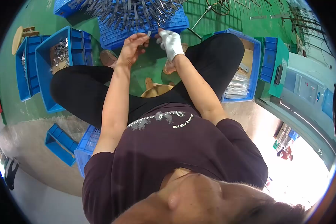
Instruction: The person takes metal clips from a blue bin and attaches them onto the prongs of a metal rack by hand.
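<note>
Green floor far side, w/ bare grey concrete nearer. Blue plastic bins all round: one at left w/ metal bits inside, another at right holding stacked shiny pcs, a slotted crate far centre. Round wooden stool far left. Grey-green machine cabinet at right. Strong glare near right (source can't be made out).

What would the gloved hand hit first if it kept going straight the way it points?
Probably the blue crate heaped with metal strips, just beyond the right hand; depth is unclear.
</note>
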